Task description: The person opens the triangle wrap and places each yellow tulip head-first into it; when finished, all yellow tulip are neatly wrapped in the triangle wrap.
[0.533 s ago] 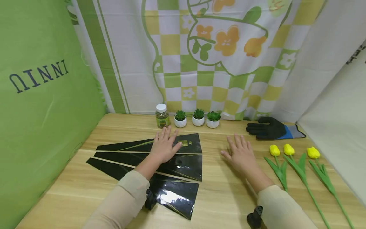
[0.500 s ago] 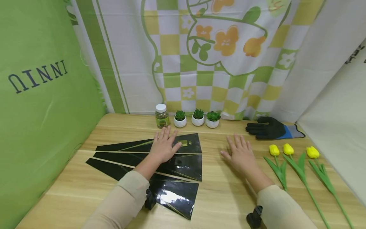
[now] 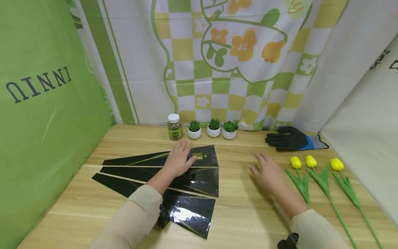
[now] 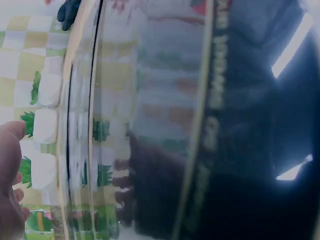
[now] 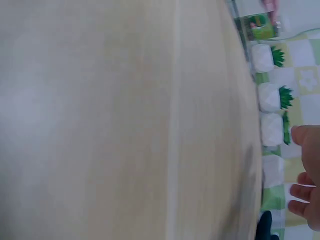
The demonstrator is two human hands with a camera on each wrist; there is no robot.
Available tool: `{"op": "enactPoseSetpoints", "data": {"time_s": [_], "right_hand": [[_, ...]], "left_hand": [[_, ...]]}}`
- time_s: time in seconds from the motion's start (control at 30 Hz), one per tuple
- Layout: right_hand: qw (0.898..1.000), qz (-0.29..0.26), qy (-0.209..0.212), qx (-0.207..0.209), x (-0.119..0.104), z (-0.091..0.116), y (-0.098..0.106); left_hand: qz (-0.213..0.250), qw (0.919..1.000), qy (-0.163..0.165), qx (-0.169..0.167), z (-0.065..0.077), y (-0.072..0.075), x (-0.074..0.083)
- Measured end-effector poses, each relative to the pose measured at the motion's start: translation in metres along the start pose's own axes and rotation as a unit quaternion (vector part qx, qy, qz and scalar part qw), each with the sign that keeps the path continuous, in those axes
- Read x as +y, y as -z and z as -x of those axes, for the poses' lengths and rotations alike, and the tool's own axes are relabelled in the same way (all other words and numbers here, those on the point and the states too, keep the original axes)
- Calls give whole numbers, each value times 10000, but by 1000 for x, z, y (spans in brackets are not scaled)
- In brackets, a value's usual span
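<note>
Three glossy black tapered sleeves with gold lines lie fanned out on the wooden table: a back one point(image 3: 209, 155), a middle one point(image 3: 206, 180) and a front one point(image 3: 199, 212). My left hand point(image 3: 178, 160) is over the back sleeve, palm down with fingers extended and holding nothing. My right hand point(image 3: 268, 173) is above the bare wood between the sleeves and the tulips, fingers slightly bent, nothing in it. Three yellow tulips with green stems, a left point(image 3: 296, 162), a middle point(image 3: 311, 161) and a right one point(image 3: 337, 164), lie to the right of that hand.
Along the back edge stand a white-lidded jar point(image 3: 175, 128) and three small potted succulents point(image 3: 194, 130). A black and blue work glove point(image 3: 290, 139) lies at the back right. A patterned curtain point(image 3: 211, 83) hangs behind the table point(image 3: 236, 221).
My right hand has moved right and slightly toward me, its fingers now more bent. The left hand stays over the back sleeve. The head view has shifted slightly.
</note>
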State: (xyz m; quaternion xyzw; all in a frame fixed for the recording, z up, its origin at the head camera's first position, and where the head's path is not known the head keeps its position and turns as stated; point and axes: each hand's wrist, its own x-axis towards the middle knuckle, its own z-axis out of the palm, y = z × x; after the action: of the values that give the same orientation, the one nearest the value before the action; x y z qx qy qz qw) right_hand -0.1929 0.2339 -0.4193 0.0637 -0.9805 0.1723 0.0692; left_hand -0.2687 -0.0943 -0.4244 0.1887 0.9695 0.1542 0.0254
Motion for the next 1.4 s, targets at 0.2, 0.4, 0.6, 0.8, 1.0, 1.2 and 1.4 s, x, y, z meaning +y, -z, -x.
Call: {"op": "enactPoseSetpoints", "data": {"time_s": [0.2, 0.4, 0.6, 0.8, 1.0, 1.2, 1.4], "right_hand": [[9967, -663, -412, -228, 16, 32, 24], [9916, -839, -848, -492, 45, 68, 41], [9824, -783, -1421, -925, 78, 90, 53], [9735, -627, -1683, -1417, 100, 104, 58], [9686, -515, -1822, -1612, 109, 114, 56], [9664, -545, -1928, -1610, 110, 120, 50], [9658, -671, -1947, -1578, 110, 120, 48]], "left_hand": [[627, 9972, -324, 230, -18, -9, 3], [746, 9967, -298, 74, -36, -13, 10], [582, 9982, -132, -1, -45, -17, 11], [729, 9972, -19, -147, -44, -21, 7], [835, 9964, 20, -140, -42, -26, 3], [1022, 9948, 18, 41, -44, -33, -3], [1338, 9904, 12, 360, -42, -41, -7]]}}
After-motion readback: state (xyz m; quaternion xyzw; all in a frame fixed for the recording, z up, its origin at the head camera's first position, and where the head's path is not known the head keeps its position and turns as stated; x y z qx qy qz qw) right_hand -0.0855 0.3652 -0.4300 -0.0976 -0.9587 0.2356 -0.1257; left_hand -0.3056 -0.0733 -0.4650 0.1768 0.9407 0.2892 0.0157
